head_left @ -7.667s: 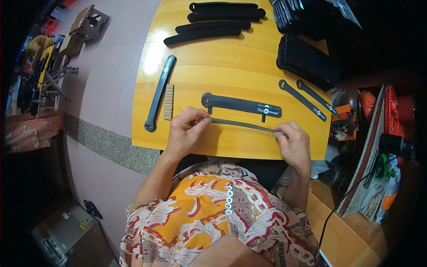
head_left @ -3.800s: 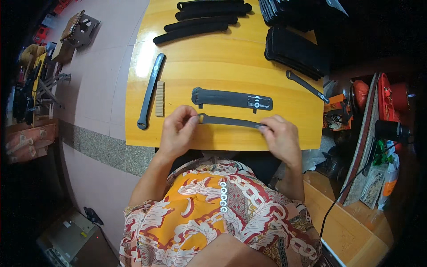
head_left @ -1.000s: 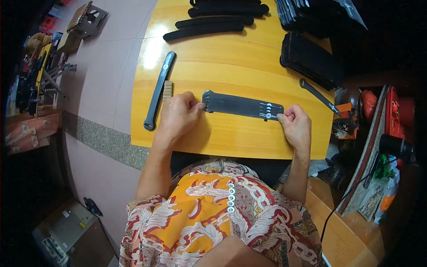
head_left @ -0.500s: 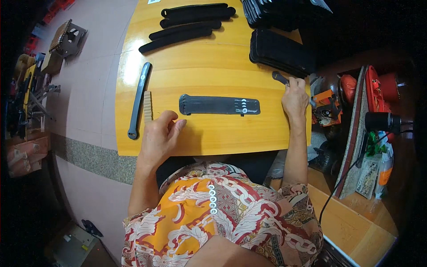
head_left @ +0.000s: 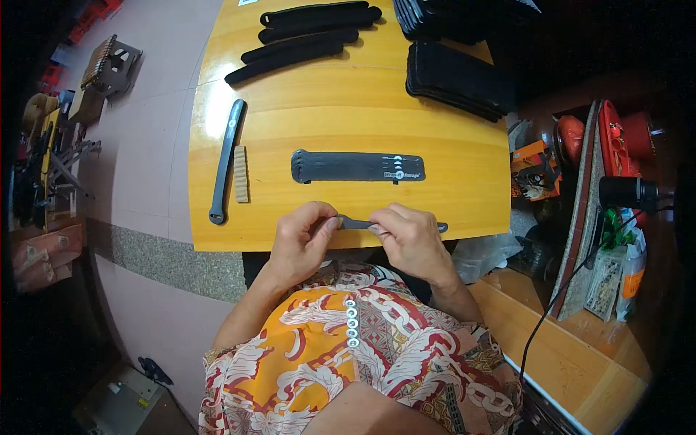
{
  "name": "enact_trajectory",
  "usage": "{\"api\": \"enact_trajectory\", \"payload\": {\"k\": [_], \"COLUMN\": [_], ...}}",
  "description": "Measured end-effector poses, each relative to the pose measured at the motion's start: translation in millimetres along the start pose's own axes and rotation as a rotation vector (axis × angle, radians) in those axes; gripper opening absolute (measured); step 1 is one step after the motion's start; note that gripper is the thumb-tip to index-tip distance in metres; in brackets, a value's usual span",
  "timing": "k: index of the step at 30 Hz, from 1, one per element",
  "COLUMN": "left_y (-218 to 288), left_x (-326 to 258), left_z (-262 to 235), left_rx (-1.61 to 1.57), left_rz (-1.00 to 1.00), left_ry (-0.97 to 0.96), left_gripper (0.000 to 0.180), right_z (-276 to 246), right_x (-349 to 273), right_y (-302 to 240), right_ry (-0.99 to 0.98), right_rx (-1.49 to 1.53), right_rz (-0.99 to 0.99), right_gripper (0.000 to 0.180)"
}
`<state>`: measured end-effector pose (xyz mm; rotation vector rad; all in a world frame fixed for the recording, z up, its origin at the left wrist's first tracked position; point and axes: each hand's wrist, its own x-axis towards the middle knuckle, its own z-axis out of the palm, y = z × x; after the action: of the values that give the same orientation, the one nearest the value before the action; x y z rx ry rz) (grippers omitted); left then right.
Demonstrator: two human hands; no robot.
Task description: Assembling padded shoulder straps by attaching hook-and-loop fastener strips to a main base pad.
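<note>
Both the left hand (head_left: pixel 296 245) and right hand (head_left: pixel 415 243) pinch the dark strap (head_left: pixel 354 224) in closed fingers (head_left: pixel 317 210), best held flat and untwisted.

yellow table (head_left: pixel 464 174): brightly lit, with a white glare patch toward its far left side
gray strap at left (head_left: pixel 227 163): pale sheen along its far end, beside the glare
black stack (head_left: pixel 457 76): sinks to near-black, little detail
tiled floor (head_left: pixel 163 123): soft, even light, dimmer toward the near left
left hand (head_left: pixel 303 239), right hand (head_left: pixel 413 239): fairly crisp
dark strap between them (head_left: pixel 355 224): small, fine detail hard to read
fisheye rim: black corners, bowed edges, deepest darkness at far right
</note>
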<state>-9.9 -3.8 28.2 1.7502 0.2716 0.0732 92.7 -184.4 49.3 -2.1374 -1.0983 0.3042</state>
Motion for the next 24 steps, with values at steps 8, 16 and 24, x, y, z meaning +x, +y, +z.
{"api": "enact_trajectory", "payload": {"k": [8,16,24], "left_y": [-13.1,-18.7,-20.1], "left_x": [6.2,27.3,45.2], "left_z": [-26.3,-31.8,-40.0], "left_rx": [-0.052,0.016,0.163], "left_rz": [-0.069,-0.127,-0.233], "left_ry": [0.22,0.274,0.303], "left_gripper": [0.003,0.006,0.013], "right_z": [-30.0,-42.6,-27.9], "right_x": [-5.8,7.1,15.2], "right_y": [22.8,42.9,61.0], "right_ry": [-0.074,0.006,0.095], "right_rx": [-0.249,-0.039,0.173], "right_rz": [0.174,0.372,0.473], "right_gripper": [0.006,0.005,0.01]}}
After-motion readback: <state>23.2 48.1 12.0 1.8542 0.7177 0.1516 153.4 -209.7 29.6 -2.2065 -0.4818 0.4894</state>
